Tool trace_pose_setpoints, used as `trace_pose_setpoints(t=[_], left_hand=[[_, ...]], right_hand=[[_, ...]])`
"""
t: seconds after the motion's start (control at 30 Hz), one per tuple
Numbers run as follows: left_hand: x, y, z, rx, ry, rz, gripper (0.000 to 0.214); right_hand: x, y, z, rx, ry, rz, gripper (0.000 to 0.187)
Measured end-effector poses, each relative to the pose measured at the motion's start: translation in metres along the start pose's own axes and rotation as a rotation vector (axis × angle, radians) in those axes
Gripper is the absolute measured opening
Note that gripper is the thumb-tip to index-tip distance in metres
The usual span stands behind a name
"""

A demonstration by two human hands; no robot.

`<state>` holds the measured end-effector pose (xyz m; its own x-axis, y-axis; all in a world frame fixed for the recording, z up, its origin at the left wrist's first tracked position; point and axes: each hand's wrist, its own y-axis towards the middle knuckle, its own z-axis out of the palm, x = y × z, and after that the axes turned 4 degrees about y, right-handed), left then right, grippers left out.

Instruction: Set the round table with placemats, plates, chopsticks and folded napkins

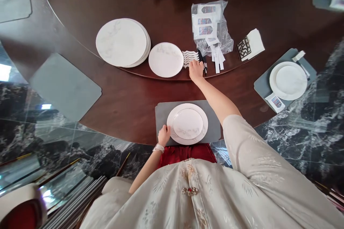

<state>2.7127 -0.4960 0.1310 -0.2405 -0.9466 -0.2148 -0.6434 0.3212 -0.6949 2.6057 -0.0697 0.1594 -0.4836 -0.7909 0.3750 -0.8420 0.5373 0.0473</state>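
Note:
My left hand (pixel 163 135) rests with curled fingers on the left rim of a large white plate (pixel 202 130), which lies on a grey placemat (pixel 161 112) in front of me. A smaller white plate (pixel 187 124) sits on top of the large one. My right hand (pixel 196 70) is stretched forward to the turntable's edge. Its fingers lie over a row of white wavy chopstick rests (pixel 189 57) and black chopsticks (pixel 202 60). Whether it grips anything is hidden.
On the turntable are a stack of large white plates (pixel 122 42), a smaller stack (pixel 166 59), a plastic bag of packets (pixel 211 24) and napkins (pixel 251 44). A set place (pixel 288 80) lies at right. An empty grey mat (pixel 64 85) lies at left.

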Motion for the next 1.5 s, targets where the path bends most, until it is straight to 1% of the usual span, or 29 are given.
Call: trace_pose_setpoints(t=[0.03, 0.07, 0.1, 0.13, 0.2, 0.3, 0.33, 0.4, 0.43, 0.47, 0.5, 0.57, 0.6, 0.67, 0.7, 0.8, 0.9, 1.0, 1.1, 1.17, 1.2, 1.23, 1.27, 1.33, 1.4, 1.47, 1.5], left_hand=[[0.003, -0.002, 0.003, 0.002, -0.007, 0.011, 0.03], [0.006, -0.003, 0.006, 0.002, -0.012, 0.025, 0.028], [0.009, -0.004, 0.007, 0.0, -0.014, 0.04, 0.026], [0.011, -0.005, 0.008, 0.001, -0.012, 0.051, 0.024], [0.013, -0.004, 0.01, 0.007, 0.003, 0.048, 0.022], [0.013, -0.003, 0.014, 0.008, 0.031, 0.015, 0.021], [0.012, -0.003, 0.016, 0.001, 0.034, 0.008, 0.022], [0.011, -0.003, 0.021, -0.024, 0.023, 0.007, 0.022], [0.01, -0.003, 0.023, -0.042, 0.012, 0.006, 0.021], [0.01, -0.003, 0.025, -0.063, 0.001, 0.003, 0.021], [0.009, -0.004, 0.026, -0.086, -0.008, -0.003, 0.021], [0.008, -0.004, 0.025, -0.128, -0.021, -0.025, 0.021], [0.007, -0.005, 0.024, -0.144, -0.028, -0.035, 0.021], [0.003, -0.007, 0.018, -0.154, -0.053, -0.053, 0.022], [0.001, -0.009, 0.015, -0.147, -0.07, -0.063, 0.022], [-0.007, -0.014, 0.003, -0.106, -0.135, -0.085, 0.022], [-0.012, -0.017, -0.004, -0.067, -0.193, -0.101, 0.022], [-0.012, -0.017, -0.004, -0.03, -0.246, -0.11, 0.021], [-0.008, -0.015, -0.001, 0.006, -0.306, -0.094, 0.019], [-0.006, -0.013, -0.002, 0.033, -0.321, -0.086, 0.018], [-0.004, -0.012, -0.004, 0.048, -0.314, -0.08, 0.017], [-0.003, -0.01, -0.007, 0.062, -0.296, -0.069, 0.017], [-0.003, -0.009, -0.011, 0.08, -0.264, -0.049, 0.018], [-0.001, -0.003, -0.023, 0.116, -0.173, -0.007, 0.023], [-0.001, 0.003, -0.038, 0.135, -0.075, 0.013, 0.028], [-0.002, 0.011, -0.055, 0.125, -0.006, 0.009, 0.03], [-0.002, 0.015, -0.062, 0.111, 0.011, 0.008, 0.029]], right_hand=[[0.0, 0.0, 0.001, 0.011, -0.022, -0.016, 0.027], [-0.002, -0.007, 0.001, 0.019, -0.038, -0.033, 0.026], [-0.006, -0.02, 0.001, 0.028, -0.047, -0.05, 0.026], [-0.013, -0.039, 0.001, 0.039, -0.05, -0.063, 0.025], [-0.031, -0.093, 0.0, 0.077, -0.043, -0.053, 0.025], [-0.066, -0.194, -0.004, 0.193, -0.035, 0.014, 0.02], [-0.077, -0.226, -0.005, 0.251, -0.024, 0.0, 0.016], [-0.097, -0.278, -0.009, 0.325, 0.013, -0.009, 0.008], [-0.106, -0.296, -0.01, 0.348, 0.043, -0.014, 0.006], [-0.113, -0.31, -0.011, 0.357, 0.075, -0.009, 0.008], [-0.12, -0.32, -0.012, 0.353, 0.103, 0.009, 0.015], [-0.129, -0.33, -0.015, 0.312, 0.134, 0.084, 0.029], [-0.133, -0.333, -0.016, 0.287, 0.139, 0.129, 0.034], [-0.138, -0.336, -0.02, 0.268, 0.149, 0.19, 0.035], [-0.14, -0.337, -0.022, 0.281, 0.164, 0.194, 0.034], [-0.143, -0.337, -0.026, 0.325, 0.245, 0.174, 0.039], [-0.145, -0.334, -0.027, 0.311, 0.315, 0.179, 0.043], [-0.145, -0.335, -0.028, 0.299, 0.35, 0.2, 0.041], [-0.144, -0.335, -0.033, 0.31, 0.351, 0.22, 0.037], [-0.14, -0.323, -0.039, 0.318, 0.336, 0.227, 0.038], [-0.137, -0.31, -0.041, 0.304, 0.331, 0.238, 0.039], [-0.133, -0.292, -0.044, 0.272, 0.332, 0.253, 0.039], [-0.129, -0.267, -0.045, 0.219, 0.337, 0.273, 0.037], [-0.118, -0.202, -0.044, 0.066, 0.352, 0.312, 0.031], [-0.109, -0.128, -0.04, -0.079, 0.343, 0.357, 0.03], [-0.105, -0.06, -0.034, -0.149, 0.306, 0.454, 0.029], [-0.106, -0.032, -0.032, -0.156, 0.292, 0.506, 0.028]])
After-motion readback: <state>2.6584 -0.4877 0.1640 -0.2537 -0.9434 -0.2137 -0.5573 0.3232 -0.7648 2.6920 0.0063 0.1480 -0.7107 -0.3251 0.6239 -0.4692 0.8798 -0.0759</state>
